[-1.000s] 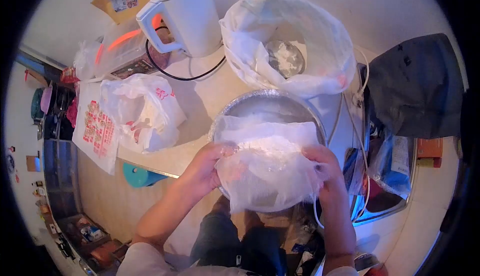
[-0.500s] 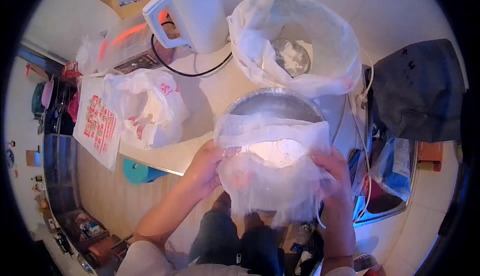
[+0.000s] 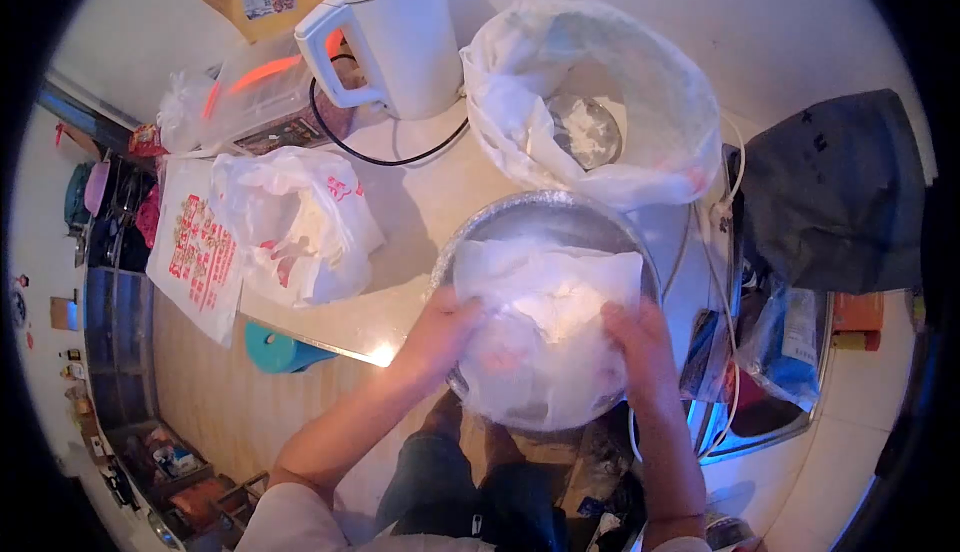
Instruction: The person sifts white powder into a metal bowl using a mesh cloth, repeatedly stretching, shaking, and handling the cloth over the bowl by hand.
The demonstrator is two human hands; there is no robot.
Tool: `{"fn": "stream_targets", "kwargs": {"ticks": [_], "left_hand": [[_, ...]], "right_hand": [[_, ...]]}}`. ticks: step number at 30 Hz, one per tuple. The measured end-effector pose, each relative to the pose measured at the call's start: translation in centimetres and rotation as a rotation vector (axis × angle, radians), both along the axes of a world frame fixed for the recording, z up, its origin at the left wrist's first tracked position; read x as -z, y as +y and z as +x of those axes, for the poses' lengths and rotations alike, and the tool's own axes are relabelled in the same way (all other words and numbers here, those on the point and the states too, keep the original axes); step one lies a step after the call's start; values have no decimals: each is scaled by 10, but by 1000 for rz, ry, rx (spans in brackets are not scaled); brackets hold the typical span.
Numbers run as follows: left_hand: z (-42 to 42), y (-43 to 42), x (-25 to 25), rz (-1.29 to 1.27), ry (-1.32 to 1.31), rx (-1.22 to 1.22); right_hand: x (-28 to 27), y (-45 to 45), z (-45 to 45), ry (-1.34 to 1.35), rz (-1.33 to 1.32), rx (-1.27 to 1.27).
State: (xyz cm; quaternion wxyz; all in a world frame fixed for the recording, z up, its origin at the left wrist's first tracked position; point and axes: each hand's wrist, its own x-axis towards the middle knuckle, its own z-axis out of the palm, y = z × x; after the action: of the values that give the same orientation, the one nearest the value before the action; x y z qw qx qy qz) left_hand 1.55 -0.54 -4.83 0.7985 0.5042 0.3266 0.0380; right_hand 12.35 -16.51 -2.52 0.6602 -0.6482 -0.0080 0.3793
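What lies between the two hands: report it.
In the head view, a thin white cloth bearing white powder spans from left hand to right hand, over the metal bowl.

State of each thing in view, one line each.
White cloth: spread over the basin, held at both sides
White powder: lying loose on the cloth
Basin: open, partly covered by cloth
Left hand: gripping cloth
Right hand: gripping cloth
Kettle: upright, lid shut
Large plastic bag: mouth open
Small white bag: mouth open
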Motion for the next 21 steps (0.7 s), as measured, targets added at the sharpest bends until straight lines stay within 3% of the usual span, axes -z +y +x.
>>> {"fn": "stream_targets", "kwargs": {"ticks": [2,5,9,12,14,16,18,21], "left_hand": [[0,-9,-3,202,48,61],[3,-11,-5,247,-12,102],[-4,-10,-9,-5,25,-64],[-2,7,-13,-228,28,-93],[-1,10,-16,-373,36,-66],[-8,13,-18,-389,-14,-66],[-7,14,-14,-398,-42,-79],[-3,11,-9,-414,-35,-116]], "right_hand": [[-5,5,-11,-137,-35,-122],[2,6,-6,-121,-63,-123],[-2,1,-14,-235,-86,28],[10,-7,10,141,148,21],[24,-13,12,-295,66,-115],[26,-17,5,-458,88,-155],[15,-14,1,-399,241,-84],[20,-5,9,281,239,104]]}}
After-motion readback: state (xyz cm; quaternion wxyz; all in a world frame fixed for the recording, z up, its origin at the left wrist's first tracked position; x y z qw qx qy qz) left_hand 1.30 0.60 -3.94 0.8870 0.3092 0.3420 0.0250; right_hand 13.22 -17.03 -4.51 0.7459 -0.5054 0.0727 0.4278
